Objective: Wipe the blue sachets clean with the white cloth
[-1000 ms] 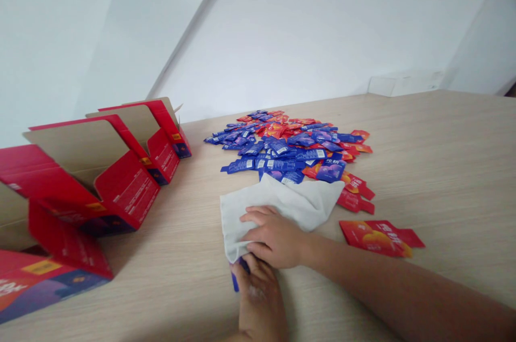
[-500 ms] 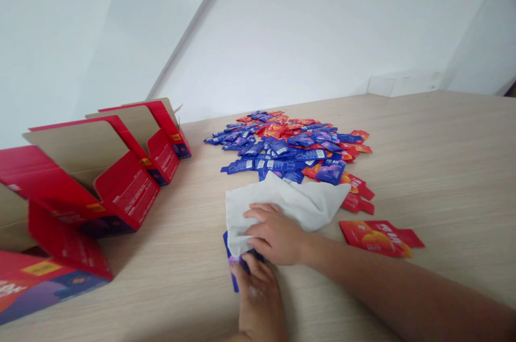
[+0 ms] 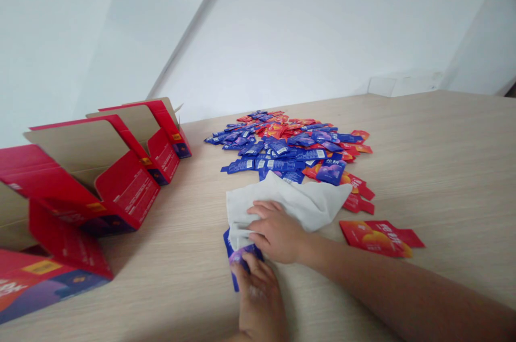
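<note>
A blue and purple pouch [image 3: 242, 257] lies on the table close to me, partly covered. My left hand [image 3: 258, 288] holds its lower end with bent fingers, thumb on the left side. Over the pouch's upper part lies a corner of a white cloth [image 3: 290, 197]. My right hand [image 3: 278, 232] presses on this cloth, its fingers curved and a little apart, with folds gathered at the fingertips. To the right of the cloth, a red and orange pouch [image 3: 377, 239] lies flat by itself.
A heap of blue and red pouches [image 3: 282, 148] spreads beyond the cloth. Open red cartons [image 3: 133, 191] stand in a row along the left, flaps raised. A white wall [image 3: 302, 35] rises behind the table [image 3: 455, 170], with a low white object [image 3: 403, 85] against it.
My right hand and the cloth under it have shifted slightly up and right, baring more of the blue pouch. My left hand stays in place on the pouch.
</note>
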{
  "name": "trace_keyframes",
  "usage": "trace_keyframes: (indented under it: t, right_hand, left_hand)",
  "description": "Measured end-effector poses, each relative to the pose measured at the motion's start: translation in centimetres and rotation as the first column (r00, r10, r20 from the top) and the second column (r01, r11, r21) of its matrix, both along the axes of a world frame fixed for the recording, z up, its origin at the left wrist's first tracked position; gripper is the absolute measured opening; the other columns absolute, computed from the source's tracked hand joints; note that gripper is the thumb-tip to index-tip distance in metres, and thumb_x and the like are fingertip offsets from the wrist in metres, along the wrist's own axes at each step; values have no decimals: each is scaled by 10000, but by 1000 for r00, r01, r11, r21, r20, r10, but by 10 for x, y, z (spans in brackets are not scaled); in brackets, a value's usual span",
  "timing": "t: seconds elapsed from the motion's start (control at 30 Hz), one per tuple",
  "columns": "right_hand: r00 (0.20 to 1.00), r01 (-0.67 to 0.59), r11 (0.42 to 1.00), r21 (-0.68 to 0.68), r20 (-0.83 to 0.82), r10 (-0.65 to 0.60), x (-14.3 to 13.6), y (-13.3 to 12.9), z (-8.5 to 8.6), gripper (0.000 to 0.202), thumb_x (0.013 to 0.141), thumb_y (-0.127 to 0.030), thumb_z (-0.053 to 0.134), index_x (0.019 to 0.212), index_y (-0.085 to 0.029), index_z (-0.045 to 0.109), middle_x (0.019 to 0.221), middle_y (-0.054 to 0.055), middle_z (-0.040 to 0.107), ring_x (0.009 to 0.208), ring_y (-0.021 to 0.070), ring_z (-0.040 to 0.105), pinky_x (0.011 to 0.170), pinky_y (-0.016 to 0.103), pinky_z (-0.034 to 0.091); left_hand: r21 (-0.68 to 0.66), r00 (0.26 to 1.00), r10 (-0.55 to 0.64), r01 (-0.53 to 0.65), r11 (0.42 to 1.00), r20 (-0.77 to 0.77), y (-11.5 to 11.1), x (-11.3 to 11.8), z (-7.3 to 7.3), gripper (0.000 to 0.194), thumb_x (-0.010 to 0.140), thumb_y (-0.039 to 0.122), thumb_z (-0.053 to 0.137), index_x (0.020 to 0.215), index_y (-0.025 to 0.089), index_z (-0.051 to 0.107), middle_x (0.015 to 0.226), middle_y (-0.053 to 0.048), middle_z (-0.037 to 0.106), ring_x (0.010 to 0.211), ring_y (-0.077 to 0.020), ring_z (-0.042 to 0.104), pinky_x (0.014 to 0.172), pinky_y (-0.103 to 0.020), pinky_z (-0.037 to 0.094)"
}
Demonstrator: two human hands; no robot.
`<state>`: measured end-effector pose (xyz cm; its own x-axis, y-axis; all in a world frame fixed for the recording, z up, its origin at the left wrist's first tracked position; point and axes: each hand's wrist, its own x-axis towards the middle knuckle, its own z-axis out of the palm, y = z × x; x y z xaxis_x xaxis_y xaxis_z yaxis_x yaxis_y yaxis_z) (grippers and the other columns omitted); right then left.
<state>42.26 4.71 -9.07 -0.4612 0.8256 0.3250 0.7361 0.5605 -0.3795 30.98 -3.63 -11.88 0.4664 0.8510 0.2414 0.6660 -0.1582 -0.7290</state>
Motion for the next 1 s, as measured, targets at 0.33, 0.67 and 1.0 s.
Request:
trace_keyframes:
  t: [0.33, 0.67, 1.0]
  right_hand:
    - [981, -193, 981, 31, -4, 194, 3, -4, 3, 254, 872, -304, 502, 995, -226, 710, 1311, 62, 538, 1281, 256, 381, 1046, 433, 285]
    - [1000, 3, 1000, -20, 1, -3, -1, 0, -1, 250, 878, -303, 492, 969, -219, 709, 1293, 72, 551, 1289, 266, 362, 1052, 464, 267]
    - [986, -166, 986, 5, -18, 166, 3, -2, 0, 265, 859, -300, 516, 1038, -233, 700, 1317, 66, 534, 1286, 258, 378, 1050, 430, 287]
  left_hand:
    - [-63, 999, -16, 19, 998, 38, 2, -2, -1, 382, 769, 48, 449, 1100, 33, 638, 1099, -207, 679, 1047, -299, 627, 965, -485, 429]
    - [-64, 1000, 16, -15, 998, 11, 1, 0, 0, 353, 776, 40, 442, 1045, 51, 671, 1097, -215, 677, 1021, -289, 640, 960, -487, 432]
    - [-51, 996, -22, 27, 998, 88, 2, -3, -2, 374, 778, 56, 441, 1090, 47, 647, 1082, -201, 687, 978, -281, 659, 962, -483, 440]
